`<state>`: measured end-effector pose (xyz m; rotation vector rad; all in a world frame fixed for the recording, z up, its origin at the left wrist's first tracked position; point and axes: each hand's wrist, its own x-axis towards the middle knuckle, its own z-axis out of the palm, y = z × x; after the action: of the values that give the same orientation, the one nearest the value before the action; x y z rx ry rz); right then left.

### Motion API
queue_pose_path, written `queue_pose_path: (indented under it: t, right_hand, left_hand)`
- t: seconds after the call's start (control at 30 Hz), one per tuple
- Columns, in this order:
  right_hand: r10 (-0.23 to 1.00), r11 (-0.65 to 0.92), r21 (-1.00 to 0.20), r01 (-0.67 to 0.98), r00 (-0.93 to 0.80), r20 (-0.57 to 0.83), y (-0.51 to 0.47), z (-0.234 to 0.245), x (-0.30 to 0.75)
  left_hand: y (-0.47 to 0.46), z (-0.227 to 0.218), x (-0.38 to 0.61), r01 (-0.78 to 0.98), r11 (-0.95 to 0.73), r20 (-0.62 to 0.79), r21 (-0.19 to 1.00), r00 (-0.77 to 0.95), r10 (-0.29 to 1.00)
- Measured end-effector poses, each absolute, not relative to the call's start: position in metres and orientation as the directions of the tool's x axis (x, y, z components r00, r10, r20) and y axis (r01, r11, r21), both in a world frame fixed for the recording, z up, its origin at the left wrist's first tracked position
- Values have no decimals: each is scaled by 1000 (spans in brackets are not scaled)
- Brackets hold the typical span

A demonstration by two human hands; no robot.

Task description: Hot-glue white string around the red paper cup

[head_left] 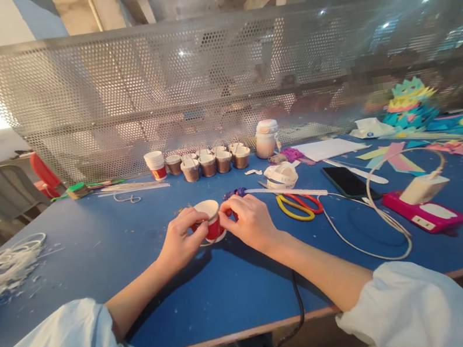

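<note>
A small red-and-white paper cup stands upright on the blue table, between my two hands. My left hand is closed on the cup's left side, thumb and fingers near the rim. From the other side, my right hand pinches at the cup's right edge; whether something thin is also between those fingertips I cannot tell. A thin strand shows by the cup's base. Just behind my right hand lies a dark purple object, mostly hidden, with a long white strip reaching right from it.
Brown-wrapped cups and stacked paper cups stand at the back beside a lidded bottle. Scissors, a tape roll, a phone and a pink power strip with looped cable lie right. White strips lie left.
</note>
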<state>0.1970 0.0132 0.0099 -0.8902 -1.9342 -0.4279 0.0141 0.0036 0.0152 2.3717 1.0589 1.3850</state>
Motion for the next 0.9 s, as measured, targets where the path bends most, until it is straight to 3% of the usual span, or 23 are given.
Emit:
queue_pose_path:
  t: [0.23,0.37,0.63,0.9]
  right_hand:
    - [495,711,-219,668,-256,830,7,13,200]
    - [510,707,-210,675,-282,813,6,10,198]
    - [498,691,-165,704,-298,814,9,2,194]
    - [445,690,-103,716,-308,841,10,6,194]
  left_hand:
    - [2,18,16,408,-577,556,708,183,811]
    - [0,19,18,358,-481,469,800,125,874]
    - [-4,18,22,300,-456,421,838,177,890]
    - [-3,17,23,392,-505,488,769,150,860]
